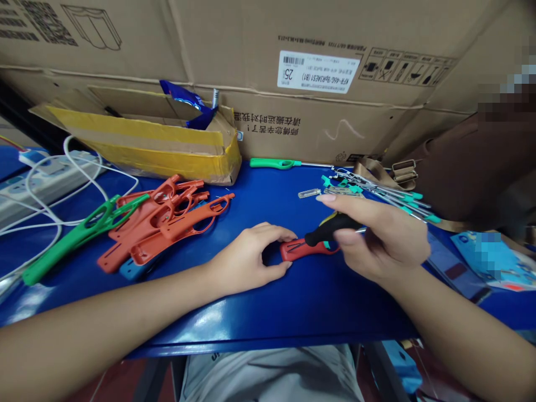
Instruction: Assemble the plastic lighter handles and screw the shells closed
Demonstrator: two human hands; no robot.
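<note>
– Bare forearms (159, 298) cross the tabletop's (259, 312) near edge. Where's the red casing (293, 250)?
– In from that edge's middle, the half-curled left hand (255, 258) gripping its end.
– And the right hand (387, 240)?
– Closed around a black-handled tool (329, 228), handle over the casing.

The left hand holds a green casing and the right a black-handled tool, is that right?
Not quite: the head view shows the left hand holding a red casing, not green. The right hand does hold a black-handled tool.
</note>
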